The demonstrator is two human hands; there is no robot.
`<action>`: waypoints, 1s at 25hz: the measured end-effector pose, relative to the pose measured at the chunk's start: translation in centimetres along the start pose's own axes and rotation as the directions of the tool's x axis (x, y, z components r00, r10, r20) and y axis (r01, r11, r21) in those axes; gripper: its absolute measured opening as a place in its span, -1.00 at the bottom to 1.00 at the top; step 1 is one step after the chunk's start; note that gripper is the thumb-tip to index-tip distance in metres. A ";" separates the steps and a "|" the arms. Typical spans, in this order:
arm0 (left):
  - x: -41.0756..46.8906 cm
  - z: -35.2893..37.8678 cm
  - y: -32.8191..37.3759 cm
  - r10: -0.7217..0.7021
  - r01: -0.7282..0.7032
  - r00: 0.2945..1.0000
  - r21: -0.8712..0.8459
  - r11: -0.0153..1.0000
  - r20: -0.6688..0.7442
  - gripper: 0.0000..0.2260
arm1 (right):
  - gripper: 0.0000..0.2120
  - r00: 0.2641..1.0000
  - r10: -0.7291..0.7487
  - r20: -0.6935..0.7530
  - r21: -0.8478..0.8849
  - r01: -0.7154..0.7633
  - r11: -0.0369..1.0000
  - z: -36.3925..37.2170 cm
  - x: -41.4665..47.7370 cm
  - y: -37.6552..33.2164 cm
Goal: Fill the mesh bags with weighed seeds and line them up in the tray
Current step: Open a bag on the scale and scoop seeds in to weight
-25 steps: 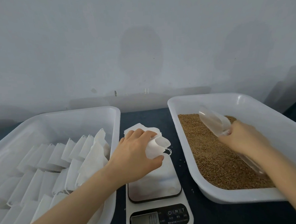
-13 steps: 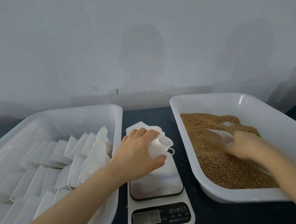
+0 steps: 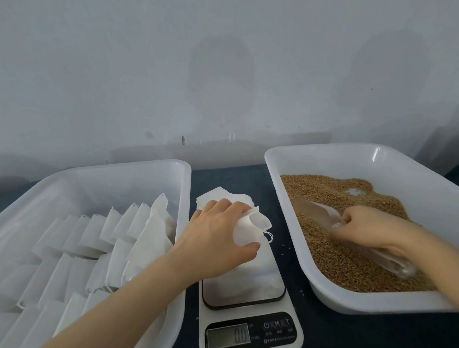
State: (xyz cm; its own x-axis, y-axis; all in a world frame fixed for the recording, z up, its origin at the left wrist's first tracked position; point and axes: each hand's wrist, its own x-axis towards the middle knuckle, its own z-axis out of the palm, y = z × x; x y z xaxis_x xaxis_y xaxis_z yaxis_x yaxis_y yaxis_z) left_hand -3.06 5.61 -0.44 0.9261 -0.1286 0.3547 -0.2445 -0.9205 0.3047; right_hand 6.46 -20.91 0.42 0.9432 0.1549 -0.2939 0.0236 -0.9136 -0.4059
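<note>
My left hand [image 3: 218, 235] grips a white mesh bag [image 3: 249, 227] by its open mouth, over the plate of a white kitchen scale [image 3: 245, 287]. Behind the bag lies a small stack of empty bags [image 3: 216, 197]. My right hand [image 3: 369, 229] holds a clear plastic scoop [image 3: 315, 212] whose tip is pushed into the brown seeds [image 3: 334, 258] in the right white tray [image 3: 409, 169]. The left white tray [image 3: 90, 178] holds rows of filled white bags [image 3: 93, 234] standing on edge.
The scale's display [image 3: 229, 336] shows zeros. A few loose seeds lie on the dark tabletop [image 3: 291, 250] between scale and seed tray. A pale wall rises close behind both trays.
My right hand has lowered the scoop from above the seeds and driven it into them. My left hand has stayed on the bag over the scale.
</note>
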 end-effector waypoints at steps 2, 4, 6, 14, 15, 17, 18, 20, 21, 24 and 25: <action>0.0 0.0 0.0 0.005 -0.005 1.000 0.005 1.000 0.008 -0.50 | -0.78 1.000 -0.005 0.002 0.039 0.005 0.999 -0.2 -0.1 -0.1; 0.0 0.0 0.0 0.010 -0.010 1.000 0.006 1.000 0.016 -0.50 | -0.70 1.000 0.017 0.014 0.086 -0.018 0.996 -0.4 -0.2 -0.2; 0.0 -0.1 0.0 0.012 -0.012 0.999 0.006 1.000 0.030 -0.49 | -0.62 0.999 0.039 0.024 0.146 -0.042 0.988 -0.5 -0.1 -0.2; -0.1 -0.2 0.1 0.005 -0.004 0.997 -0.023 1.000 0.071 -0.48 | -0.65 0.997 0.071 -0.001 0.225 -0.069 0.972 -0.9 -0.4 -0.3; -0.1 -0.2 0.1 0.003 0.000 0.997 -0.035 0.999 0.081 -0.48 | -0.67 0.997 0.065 -0.037 0.196 -0.057 0.979 -0.7 -0.4 -0.3; -0.1 -0.2 0.1 -0.009 0.017 0.994 -0.073 0.997 0.104 -0.47 | -0.65 0.993 0.039 -0.112 0.092 -0.029 0.995 -0.4 -0.2 -0.4; -0.1 -0.3 0.1 -0.017 0.028 0.993 -0.093 0.995 0.115 -0.46 | -0.64 0.990 0.017 -0.139 0.033 -0.013 0.999 -0.2 -0.2 -0.4; 0.0 -0.3 0.1 -0.032 0.049 0.991 -0.122 0.991 0.133 -0.46 | -0.69 0.981 -0.032 -0.189 -0.021 0.029 0.999 -0.2 -0.2 -0.3; 0.1 -0.3 0.2 -0.039 0.058 0.989 -0.132 0.990 0.143 -0.45 | -0.73 0.975 -0.047 -0.217 -0.012 0.046 0.999 -0.3 -0.2 -0.3; 0.2 -0.4 0.2 -0.060 0.087 0.984 -0.160 0.983 0.167 -0.47 | -0.69 0.947 -0.078 -0.313 -0.067 0.060 0.996 -0.5 -0.8 -0.6; 0.3 -0.5 0.3 -0.068 0.097 0.983 -0.169 0.981 0.169 -0.50 | -0.68 0.933 -0.098 -0.348 -0.101 0.067 0.993 -0.5 -0.9 -0.7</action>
State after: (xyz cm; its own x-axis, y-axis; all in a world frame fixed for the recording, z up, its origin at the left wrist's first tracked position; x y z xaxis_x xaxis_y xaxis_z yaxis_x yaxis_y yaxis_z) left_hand -3.00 5.52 0.22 0.9759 -0.1259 0.1782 -0.1982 -0.8530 0.4829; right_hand 5.72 -20.60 1.43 0.9924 0.1032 0.0665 0.1196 -0.9346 -0.3350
